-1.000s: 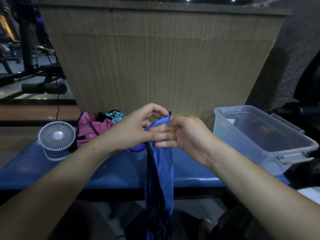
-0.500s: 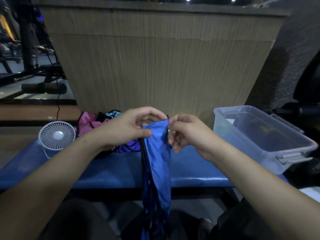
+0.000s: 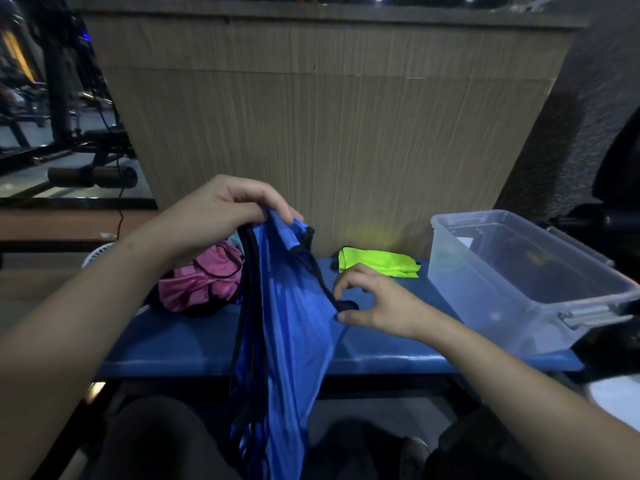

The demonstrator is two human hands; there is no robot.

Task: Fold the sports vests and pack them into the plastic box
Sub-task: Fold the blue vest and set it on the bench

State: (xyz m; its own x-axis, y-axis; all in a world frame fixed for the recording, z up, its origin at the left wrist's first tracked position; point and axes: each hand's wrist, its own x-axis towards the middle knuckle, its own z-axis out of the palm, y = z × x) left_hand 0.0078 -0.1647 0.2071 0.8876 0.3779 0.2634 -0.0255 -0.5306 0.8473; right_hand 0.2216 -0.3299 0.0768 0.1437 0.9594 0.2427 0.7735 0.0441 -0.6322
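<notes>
A blue sports vest [image 3: 291,334] with black trim hangs over the front edge of the blue bench [image 3: 398,351]. My left hand [image 3: 221,216] grips its top edge up high. Lower and to the right, my right hand [image 3: 377,303] pinches the black-trimmed side edge between thumb and fingers. A folded neon-yellow vest [image 3: 377,266] lies on the bench behind my right hand. Several pink and dark vests [image 3: 204,278] lie in a heap at the left. The clear plastic box [image 3: 568,306] stands open on the bench's right end.
A wood-grain panel [image 3: 329,133] rises right behind the bench. A small white fan [image 3: 95,256] peeks out behind my left forearm. Dark gym equipment [image 3: 79,143] stands at the far left. My legs in dark trousers [image 3: 156,441] are under the bench's front edge.
My right hand let go of the vest's top, dropped down and to the right, and took its side edge. My left hand stayed up holding the top. The yellow vest came into sight.
</notes>
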